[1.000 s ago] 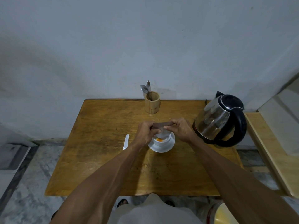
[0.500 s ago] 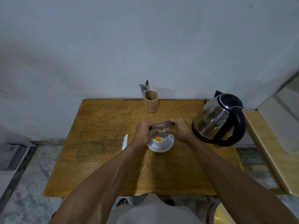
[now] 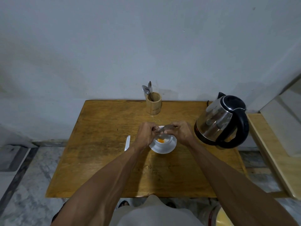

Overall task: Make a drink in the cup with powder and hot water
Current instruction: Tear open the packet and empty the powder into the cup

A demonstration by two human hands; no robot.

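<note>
Head view: my left hand (image 3: 145, 133) and right hand (image 3: 182, 132) each pinch one end of a thin brown powder sachet (image 3: 166, 128) above the white ceramic cup (image 3: 163, 141) on its saucer, mid-worktop. I judge the sachet light, limp and crinkly, best held by its ends.

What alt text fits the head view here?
Both hands, left hand and right hand, hold a brown sachet over a white cup on a saucer. A kettle stands to the right.
</note>
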